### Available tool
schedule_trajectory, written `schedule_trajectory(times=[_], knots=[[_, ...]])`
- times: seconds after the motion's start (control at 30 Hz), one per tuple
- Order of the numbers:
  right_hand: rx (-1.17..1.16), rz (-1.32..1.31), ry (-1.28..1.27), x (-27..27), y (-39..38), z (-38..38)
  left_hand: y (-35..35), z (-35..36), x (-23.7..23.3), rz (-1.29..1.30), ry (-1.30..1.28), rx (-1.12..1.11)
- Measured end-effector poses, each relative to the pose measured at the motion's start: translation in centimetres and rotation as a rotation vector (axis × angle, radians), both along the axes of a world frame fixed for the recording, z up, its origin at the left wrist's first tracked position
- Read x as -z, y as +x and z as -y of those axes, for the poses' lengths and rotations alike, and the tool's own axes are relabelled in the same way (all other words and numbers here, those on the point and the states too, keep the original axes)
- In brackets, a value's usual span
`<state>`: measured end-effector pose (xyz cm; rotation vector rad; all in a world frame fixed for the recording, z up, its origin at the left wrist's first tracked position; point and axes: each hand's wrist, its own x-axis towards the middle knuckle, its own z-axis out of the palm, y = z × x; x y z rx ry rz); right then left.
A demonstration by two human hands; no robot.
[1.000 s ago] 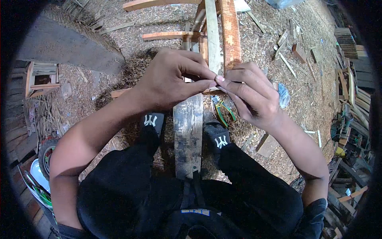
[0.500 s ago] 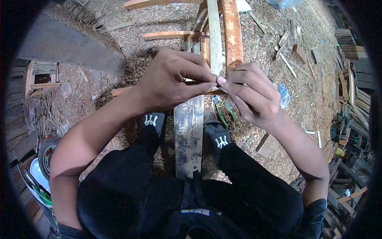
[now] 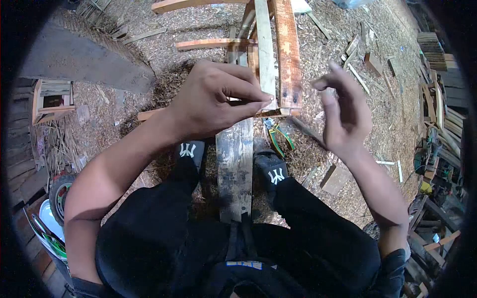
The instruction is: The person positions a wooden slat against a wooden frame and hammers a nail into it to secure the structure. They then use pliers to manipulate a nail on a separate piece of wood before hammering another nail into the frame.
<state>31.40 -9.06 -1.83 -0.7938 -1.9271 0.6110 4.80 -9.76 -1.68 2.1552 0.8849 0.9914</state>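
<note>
My left hand [image 3: 213, 102] is closed in a pinch, thumb against forefinger, over the near end of a wooden frame [image 3: 288, 54]. Whatever sits between those fingertips is too small to name. Off to the right, my right hand [image 3: 348, 111] is raised with its fingers curved and apart, holding nothing. Below the pinch, a pair of pliers [image 3: 279, 136] with green and yellow handles lies by the frame's end. A worn plank [image 3: 234, 171] runs between my legs toward the frame.
Wood chips cover the ground [image 3: 318, 54]. Offcuts such as a wooden block [image 3: 335, 180] lie at right, near a stack of timber [image 3: 449, 134]. A broad grey beam [image 3: 89, 57] stands at upper left, and a wheel [image 3: 60, 196] is at lower left.
My right hand has come away from the left fingertips and moved right, its fingers opening. My left hand keeps its pinch in nearly the same place.
</note>
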Motion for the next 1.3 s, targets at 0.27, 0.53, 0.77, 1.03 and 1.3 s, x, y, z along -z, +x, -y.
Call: schedule_trajectory(times=[0.27, 0.53, 0.77, 1.03, 1.3], knots=[[0.226, 0.689, -0.691, 13.5, 12.2, 3.2, -0.2, 0.3, -0.4, -0.053, -0.058, 0.012], [0.044, 1.031, -0.692, 19.2, 18.6, 6.4, 0.2, 0.0, -0.1, 0.018, 0.002, -0.001], [-0.055, 1.015, -0.679, 18.6, 17.9, 8.6, 0.2, 0.2, -0.2, 0.012, 0.007, -0.020], [0.234, 0.666, -0.867, 10.1, 15.8, 10.4, -0.2, 0.3, -0.1, -0.028, -0.023, 0.001], [0.373, 0.333, -0.835, 5.2, 18.4, 9.5, -0.1, 0.3, -0.2, -0.003, -0.023, 0.001]])
